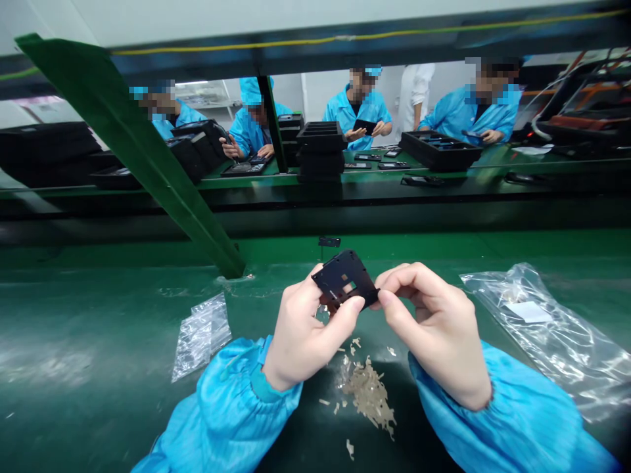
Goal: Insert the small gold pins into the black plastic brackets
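In the head view, the left hand's (pixel 308 328) far fingers are hiding behind the black part (pixel 357 274), so their grip on its underside is hard to make out; the blue sleeves (pixel 231 401) are running out of the picture at the lower edge. Mosaic blocks are covering the faces of the co-workers (pixel 362 108) opposite, and a slanting green post (pixel 133 151) is crossing in front of black trays at the upper left. On the green tabletop (pixel 113 407), a loose pile of small beige pieces (pixel 369 394) is lying below the hands, a few scattering around it. Small clear bags (pixel 202 335) are lying to the left, a large clear bag (pixel 557 348) with a pale slip (pixel 530 312) to the right, and a small dark piece (pixel 329 242) is resting beyond the hands. Across the way, stacked trays (pixel 321 151) are standing among dark devices. The black part is hanging above the tabletop, tilted, between the two hands: the left thumb is pressing its near edge, while the right hand's (pixel 434 328) thumb and forefinger are pinching its right corner; whether they are also gripping something tiny is impossible to tell.
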Available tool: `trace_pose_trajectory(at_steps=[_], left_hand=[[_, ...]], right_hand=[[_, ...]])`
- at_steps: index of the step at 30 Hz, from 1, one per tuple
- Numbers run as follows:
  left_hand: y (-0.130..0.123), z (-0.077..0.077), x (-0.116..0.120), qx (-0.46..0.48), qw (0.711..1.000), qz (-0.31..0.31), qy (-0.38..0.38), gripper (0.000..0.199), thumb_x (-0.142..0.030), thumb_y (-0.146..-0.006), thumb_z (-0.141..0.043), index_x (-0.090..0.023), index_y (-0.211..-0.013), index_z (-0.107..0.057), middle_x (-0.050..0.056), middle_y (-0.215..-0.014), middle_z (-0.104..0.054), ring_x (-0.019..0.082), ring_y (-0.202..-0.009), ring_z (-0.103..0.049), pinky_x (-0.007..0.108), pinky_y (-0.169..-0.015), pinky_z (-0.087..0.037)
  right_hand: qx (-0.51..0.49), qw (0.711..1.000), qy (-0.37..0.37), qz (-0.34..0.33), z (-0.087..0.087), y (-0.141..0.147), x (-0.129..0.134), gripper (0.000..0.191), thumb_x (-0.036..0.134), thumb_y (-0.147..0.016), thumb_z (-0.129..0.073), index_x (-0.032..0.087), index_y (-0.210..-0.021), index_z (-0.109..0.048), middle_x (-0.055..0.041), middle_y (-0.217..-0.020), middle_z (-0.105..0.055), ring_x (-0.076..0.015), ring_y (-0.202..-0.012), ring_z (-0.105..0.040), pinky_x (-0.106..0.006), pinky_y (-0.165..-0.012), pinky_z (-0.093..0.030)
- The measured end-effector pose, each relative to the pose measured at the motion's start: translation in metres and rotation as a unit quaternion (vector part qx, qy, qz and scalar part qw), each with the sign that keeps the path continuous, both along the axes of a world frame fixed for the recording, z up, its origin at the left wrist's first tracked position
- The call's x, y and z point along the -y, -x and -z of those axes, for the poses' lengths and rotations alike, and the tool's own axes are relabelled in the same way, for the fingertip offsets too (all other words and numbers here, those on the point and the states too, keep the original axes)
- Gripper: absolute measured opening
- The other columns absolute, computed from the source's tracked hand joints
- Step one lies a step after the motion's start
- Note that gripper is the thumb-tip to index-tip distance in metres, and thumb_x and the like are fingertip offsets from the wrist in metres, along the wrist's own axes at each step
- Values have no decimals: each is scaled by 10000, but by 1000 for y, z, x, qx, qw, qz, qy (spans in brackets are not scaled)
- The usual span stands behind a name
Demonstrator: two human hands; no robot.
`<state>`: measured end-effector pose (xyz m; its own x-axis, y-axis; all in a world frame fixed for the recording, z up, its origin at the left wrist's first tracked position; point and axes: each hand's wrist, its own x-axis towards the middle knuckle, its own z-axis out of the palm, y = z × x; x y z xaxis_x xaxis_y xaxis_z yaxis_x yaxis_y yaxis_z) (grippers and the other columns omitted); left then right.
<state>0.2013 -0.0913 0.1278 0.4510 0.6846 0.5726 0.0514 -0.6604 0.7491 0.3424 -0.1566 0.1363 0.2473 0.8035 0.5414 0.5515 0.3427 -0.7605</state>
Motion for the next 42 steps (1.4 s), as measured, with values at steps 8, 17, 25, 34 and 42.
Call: trace_pose_trajectory(at_steps=[8,17,25,34,42], left_hand=[[1,-1,-1,-1,1000,5,0,32,-190,-787,-581,-176,-814,-588,-2,-640,-568,110,-525,-544,238,-499,-470],[1,-1,0,33,996,49,61,48,-224,-805,-578,-180,-800,-595,-4,-634,-552,96,-481,-538,209,-423,-454],[1,4,-20,65,980,161,97,201,-377,-793,-597,-178,-766,-595,27,-692,-568,115,-541,-558,237,-467,-489],[1,12,-35,81,974,212,16,148,-322,-817,-585,-203,-728,-589,26,-648,-568,140,-603,-562,297,-573,-484],[4,12,-39,47,974,221,11,186,-355,-823,-566,-209,-719,-616,48,-651,-605,161,-623,-587,329,-612,-501]], right_hand=[[-8,1000,3,1,1,0,1,139,98,-776,-516,200,-692,-474,10,-669,-572,-111,-598,-567,-242,-563,-475],[-42,999,23,-20,-4,1,2,136,112,-770,-520,195,-671,-477,13,-661,-549,-104,-560,-555,-238,-538,-472],[-35,997,31,-65,-12,1,9,142,85,-765,-506,197,-685,-471,13,-671,-526,-106,-604,-521,-232,-564,-446],[1,996,45,-80,-15,2,10,149,68,-757,-500,203,-696,-484,1,-690,-547,-124,-644,-533,-238,-590,-443],[-49,989,83,-108,-16,1,8,163,65,-716,-509,198,-635,-464,14,-659,-535,-106,-603,-518,-206,-544,-443]])
